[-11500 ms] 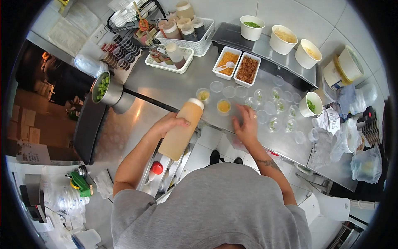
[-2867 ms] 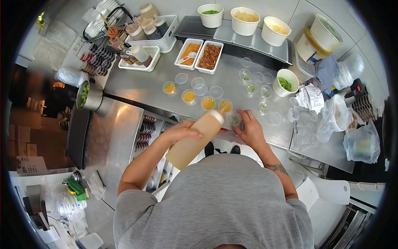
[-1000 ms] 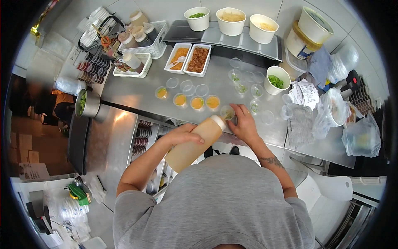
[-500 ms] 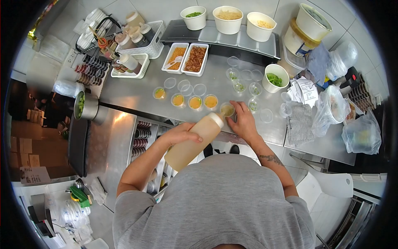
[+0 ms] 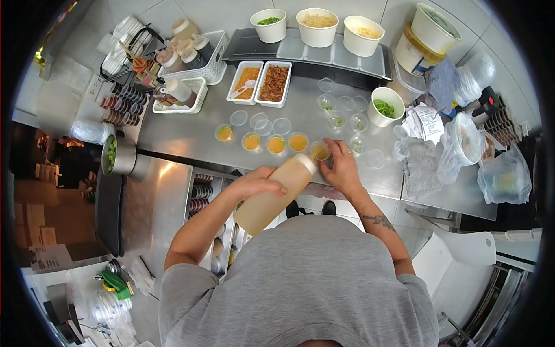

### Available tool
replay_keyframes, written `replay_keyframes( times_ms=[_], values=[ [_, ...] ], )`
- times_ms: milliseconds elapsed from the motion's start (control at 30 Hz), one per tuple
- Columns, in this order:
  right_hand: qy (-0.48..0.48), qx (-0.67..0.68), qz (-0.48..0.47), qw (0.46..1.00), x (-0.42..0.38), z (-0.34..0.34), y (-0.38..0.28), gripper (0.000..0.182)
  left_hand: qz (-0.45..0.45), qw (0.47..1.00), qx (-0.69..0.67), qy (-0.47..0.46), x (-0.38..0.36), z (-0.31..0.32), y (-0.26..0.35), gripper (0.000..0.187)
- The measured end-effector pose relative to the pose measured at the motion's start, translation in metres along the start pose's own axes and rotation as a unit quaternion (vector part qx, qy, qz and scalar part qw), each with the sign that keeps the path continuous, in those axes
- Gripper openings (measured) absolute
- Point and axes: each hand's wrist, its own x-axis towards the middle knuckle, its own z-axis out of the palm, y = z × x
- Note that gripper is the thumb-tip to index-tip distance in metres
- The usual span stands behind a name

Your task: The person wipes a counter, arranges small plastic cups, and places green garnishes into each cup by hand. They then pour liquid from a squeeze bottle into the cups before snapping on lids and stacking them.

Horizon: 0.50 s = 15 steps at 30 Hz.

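Note:
My left hand (image 5: 260,184) is wrapped round a large squeeze bottle (image 5: 272,199) of pale yellowish liquid. The bottle is tilted, its white cap over a small clear plastic cup (image 5: 319,151). With thumb and fingers, my right hand (image 5: 341,166) grips that cup from the right; yellow-orange liquid shows in it. To its left stand several similar cups of orange liquid, the nearest being a filled cup (image 5: 298,142). Beyond my right hand are several cups with bits of green in them, such as a green-filled cup (image 5: 358,122). The bottle's nozzle tip is not distinct.
Clear lids (image 5: 281,126) lie behind the filled cups. Further back are a tray of fried brown bits (image 5: 273,84) and an orange-filled tray (image 5: 245,82) with a spoon. A white tub of greens (image 5: 386,107) and a grey cloth (image 5: 422,168) are at the right.
The liquid in the cup at my right hand looks more yellow-orange and fuller. Both hands keep their hold on bottle and cup, and the whole view has shifted slightly.

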Motion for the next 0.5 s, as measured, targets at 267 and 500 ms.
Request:
replay_keyframes(
  times_ms=[267,500],
  values=[
    [0.019,-0.011,0.027,0.999,0.0,0.006,-0.009,0.06,-0.006,1.0,-0.001,-0.021,0.012,-0.018,-0.018,0.063],
    [0.023,-0.021,0.026,0.999,-0.004,0.006,-0.008,0.059,-0.042,0.999,-0.018,-0.021,0.01,-0.016,-0.013,0.063]
  ],
)
